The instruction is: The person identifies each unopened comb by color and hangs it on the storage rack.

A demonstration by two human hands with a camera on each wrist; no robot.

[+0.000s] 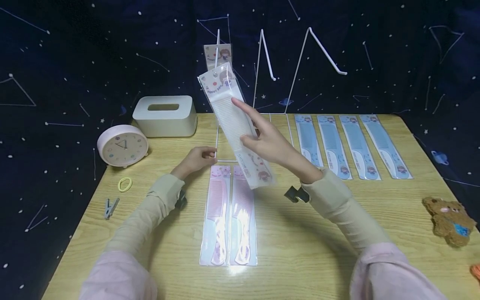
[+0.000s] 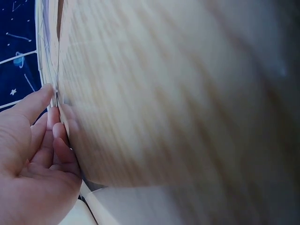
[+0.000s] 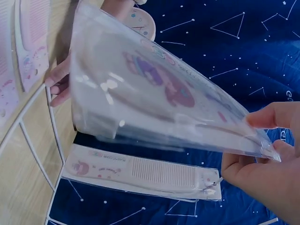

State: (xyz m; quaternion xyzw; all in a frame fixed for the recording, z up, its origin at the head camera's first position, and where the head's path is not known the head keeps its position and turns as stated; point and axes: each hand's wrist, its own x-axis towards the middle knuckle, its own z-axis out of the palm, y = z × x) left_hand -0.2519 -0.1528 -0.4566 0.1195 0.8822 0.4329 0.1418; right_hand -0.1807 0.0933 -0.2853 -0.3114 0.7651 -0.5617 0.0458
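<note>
My right hand (image 1: pixel 268 139) pinches a packaged white comb (image 1: pixel 234 121) along its edge, thumb on one side and fingers on the other. The package tilts, with its hanging hole right at the tip of the left hook (image 1: pixel 216 56) of a white wire rack. Behind it, a second packaged white comb (image 3: pixel 136 171) hangs on the same hook. With its fingers curled at the rack's base wire (image 1: pixel 226 161), my left hand (image 1: pixel 195 162) holds the front left corner. Two packaged pink combs (image 1: pixel 215 216) lie side by side just in front of the rack.
Several packaged blue combs (image 1: pixel 308 139) lie in a row at the back right. A tissue box (image 1: pixel 165 116), round clock (image 1: pixel 123 146), yellow hair tie (image 1: pixel 125 184) and grey clip (image 1: pixel 111 208) are on the left. A brown bear (image 1: pixel 450 221) lies near the right edge.
</note>
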